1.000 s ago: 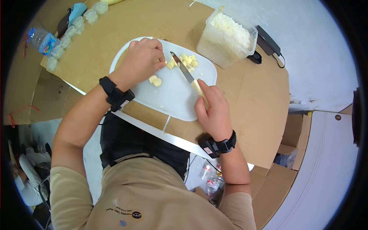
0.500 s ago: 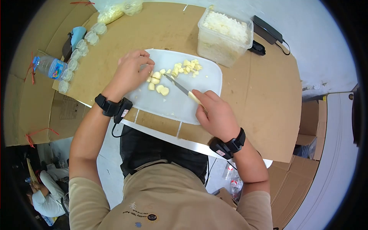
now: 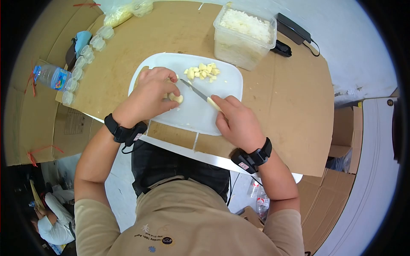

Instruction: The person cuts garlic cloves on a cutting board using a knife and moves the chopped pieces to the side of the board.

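My right hand [image 3: 239, 123] is wrapped round the pale handle of a small knife [image 3: 197, 91]. Its blade points up and left over the white cutting board [image 3: 200, 117], the tip close to my left fingertips. My left hand [image 3: 156, 93] is curled over peeled garlic cloves [image 3: 176, 98] on the board's left side. Between its fingers and thumb a clove partly shows; the palm hides others. Cut garlic pieces [image 3: 203, 71] lie in a loose pile beyond the blade.
Behind the board stands a clear plastic tub [image 3: 243, 40] filled with white chopped bits. A black power adapter [image 3: 294, 27] sits by the wall. Small clear cups [image 3: 77, 73] line the left table edge beside a water bottle [image 3: 53, 77]. Another person [image 3: 55, 222] sits at lower left.
My left hand has moved right and nearer to me, covering most of the whole cloves. The knife stays in my right hand, its tip still by the left fingers. The view has shifted slightly.
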